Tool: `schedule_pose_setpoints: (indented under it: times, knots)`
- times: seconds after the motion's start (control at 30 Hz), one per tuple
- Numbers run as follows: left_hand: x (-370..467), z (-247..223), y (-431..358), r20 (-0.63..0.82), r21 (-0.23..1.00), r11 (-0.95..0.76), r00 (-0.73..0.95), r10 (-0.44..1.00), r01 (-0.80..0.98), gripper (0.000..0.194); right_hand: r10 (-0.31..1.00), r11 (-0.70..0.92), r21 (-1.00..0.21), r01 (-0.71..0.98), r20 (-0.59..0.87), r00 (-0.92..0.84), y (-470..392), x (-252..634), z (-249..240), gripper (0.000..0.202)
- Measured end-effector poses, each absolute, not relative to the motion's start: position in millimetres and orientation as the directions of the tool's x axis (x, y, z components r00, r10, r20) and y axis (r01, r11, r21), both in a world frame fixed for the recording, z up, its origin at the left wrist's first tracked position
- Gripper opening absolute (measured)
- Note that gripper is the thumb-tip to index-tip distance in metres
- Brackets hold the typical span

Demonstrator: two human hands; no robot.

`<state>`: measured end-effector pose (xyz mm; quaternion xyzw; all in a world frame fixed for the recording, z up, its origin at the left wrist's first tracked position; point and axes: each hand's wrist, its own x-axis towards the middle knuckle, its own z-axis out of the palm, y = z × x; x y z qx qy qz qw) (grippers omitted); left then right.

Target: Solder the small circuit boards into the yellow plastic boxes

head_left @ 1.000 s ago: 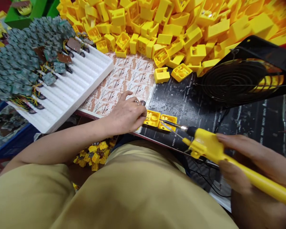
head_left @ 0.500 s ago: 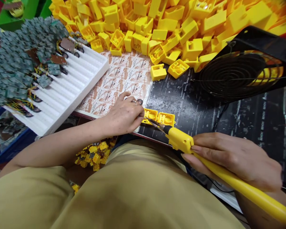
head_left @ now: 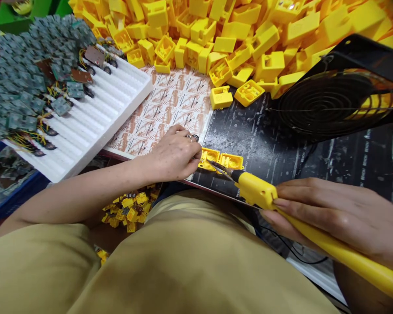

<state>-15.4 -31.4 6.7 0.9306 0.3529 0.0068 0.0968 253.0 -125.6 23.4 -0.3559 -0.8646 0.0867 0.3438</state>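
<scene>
1. Soldering iron, yellow-handled, lies gripped in the right hand, fingers wrapped around the handle; its dark tip points left and reaches the left one of two small yellow housings at the near edge of the black mat.
2. Left hand rests on the table edge, fingertips pinched against that same housing, holding it down; a ring shows on one finger.
3. The second housing sits touching the first, to its right, open side up.
4. Behind them a big heap of yellow housings covers the far side of the table; two loose ones lie just in front of the heap.
5. A sheet of printed labels lies between the mat and a white foam tray, which carries a pile of green circuit boards with wires.
6. A black fan with a wire grille stands tilted at right.
7. More small yellow parts lie lower down, beside the person's lap.
</scene>
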Motion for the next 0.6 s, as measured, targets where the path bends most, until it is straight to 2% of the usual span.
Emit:
schedule_pose_setpoints:
  times: [0.13, 0.33, 0.5, 0.6]
  knots:
    - [-16, 8, -31, -0.056, 0.184, -0.733, 0.752, 0.657, 0.654, 0.023, 0.670, 0.735, -0.386, 0.558, 0.543, -0.507, -122, 247, 19, 0.010]
    - [-13, 11, -32, -0.097, 0.183, -0.725, 0.746, 0.658, 0.664, 0.023, 0.530, 0.843, -0.300, 0.447, 0.603, -0.596, -112, 238, 22, 0.020]
    - [-13, 8, -31, -0.059, 0.162, -0.731, 0.746, 0.664, 0.663, 0.023, 0.616, 0.784, -0.324, 0.530, 0.506, -0.603, -114, 261, 26, 0.009]
    - [-12, 7, -31, -0.051, 0.131, -0.743, 0.753, 0.656, 0.657, 0.023, 0.636, 0.766, -0.335, 0.549, 0.520, -0.570, -114, 269, 22, 0.009]
